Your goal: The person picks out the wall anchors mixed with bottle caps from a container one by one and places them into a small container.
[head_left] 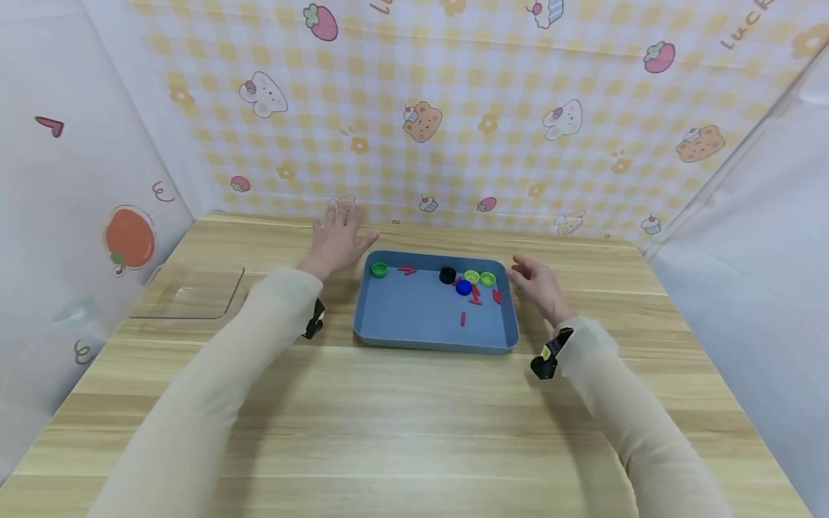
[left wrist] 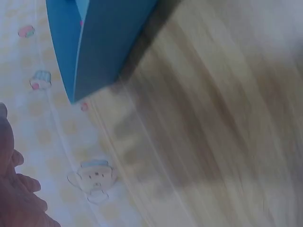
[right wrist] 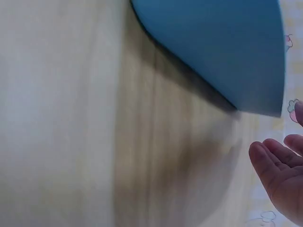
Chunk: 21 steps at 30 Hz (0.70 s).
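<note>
A blue-grey rectangular tray [head_left: 414,309] lies on the table. Inside it are a green cap [head_left: 379,270] at the far left corner, a black cap [head_left: 447,275], a blue cap [head_left: 463,288] and two lime-green caps [head_left: 488,279] towards the right. Several small red sticks [head_left: 463,319] lie scattered among them. My left hand [head_left: 337,244], fingers spread and holding nothing, is off the tray's far left corner. Beside the right wall, my right hand [head_left: 537,284] has loosely bent fingers and is empty; the right wrist view shows its fingers [right wrist: 270,161] apart from the tray wall [right wrist: 222,56].
To the left, a clear plastic container [head_left: 188,295] stands on the wooden table [head_left: 401,424]. A patterned cloth [head_left: 388,93] hangs along the table's back edge, with white sheets [head_left: 745,244] at both sides. Each wrist wears a black camera [head_left: 547,363].
</note>
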Motion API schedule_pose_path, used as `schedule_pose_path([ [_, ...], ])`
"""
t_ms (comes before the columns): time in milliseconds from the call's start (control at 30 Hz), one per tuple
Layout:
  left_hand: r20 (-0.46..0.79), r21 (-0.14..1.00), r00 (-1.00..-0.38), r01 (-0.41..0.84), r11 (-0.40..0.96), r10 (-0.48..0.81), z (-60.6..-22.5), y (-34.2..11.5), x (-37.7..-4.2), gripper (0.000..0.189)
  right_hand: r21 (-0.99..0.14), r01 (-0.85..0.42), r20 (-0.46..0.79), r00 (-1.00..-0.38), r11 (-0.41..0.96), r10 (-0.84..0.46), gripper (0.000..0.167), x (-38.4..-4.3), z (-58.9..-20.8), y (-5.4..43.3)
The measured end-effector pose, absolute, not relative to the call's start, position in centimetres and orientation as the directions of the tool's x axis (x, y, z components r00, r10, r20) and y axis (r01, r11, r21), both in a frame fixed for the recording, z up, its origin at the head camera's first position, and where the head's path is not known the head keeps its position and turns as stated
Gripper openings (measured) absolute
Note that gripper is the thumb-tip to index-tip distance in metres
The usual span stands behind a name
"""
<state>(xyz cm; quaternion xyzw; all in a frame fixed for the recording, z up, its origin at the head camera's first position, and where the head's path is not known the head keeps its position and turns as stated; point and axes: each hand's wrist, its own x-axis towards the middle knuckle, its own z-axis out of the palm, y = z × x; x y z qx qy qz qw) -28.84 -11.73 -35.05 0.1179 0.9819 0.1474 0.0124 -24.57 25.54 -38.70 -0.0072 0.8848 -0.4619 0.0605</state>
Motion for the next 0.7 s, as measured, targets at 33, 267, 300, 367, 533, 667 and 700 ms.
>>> schedule_pose_path([
  [33, 0.007, 0.301, -0.97, 0.234, 0.925, 0.243, -35.1, -11.5, -28.7, 0.071, -0.833, 0.06, -0.114, -0.991, 0.551, -0.064, 0.053, -24.5, -38.9, 25.4],
  [267, 0.052, 0.358, -0.948, 0.311, 0.881, 0.314, -35.7, -9.6, -27.8, 0.069, -0.865, 0.091, -0.122, -0.992, 0.494, -0.032, 0.05, -24.2, -39.7, 24.5],
  [300, 0.058, 0.368, -0.945, 0.321, 0.872, 0.323, -35.7, -9.4, -27.6, 0.069, -0.866, 0.094, -0.122, -0.992, 0.49, -0.025, 0.049, -24.2, -39.7, 24.5],
  [367, 0.072, 0.386, -0.937, 0.342, 0.857, 0.341, -35.8, -8.9, -27.3, 0.069, -0.867, 0.101, -0.123, -0.992, 0.489, -0.013, 0.047, -24.2, -39.8, 24.3],
  [533, 0.127, 0.435, -0.918, 0.392, 0.81, 0.375, -36.0, -7.6, -26.6, 0.067, -0.857, 0.127, -0.14, -0.99, 0.499, 0.011, 0.045, -24.3, -40.1, 24.2],
  [667, 0.122, 0.523, -0.91, 0.397, 0.754, 0.395, -36.5, -6.2, -25.9, 0.062, -0.853, 0.118, -0.126, -0.992, 0.509, 0.018, 0.045, -24.4, -40.3, 24.2],
  [700, 0.102, 0.558, -0.91, 0.388, 0.734, 0.403, -36.7, -5.7, -25.8, 0.06, -0.853, 0.114, -0.121, -0.992, 0.509, 0.021, 0.045, -24.4, -40.3, 24.2],
])
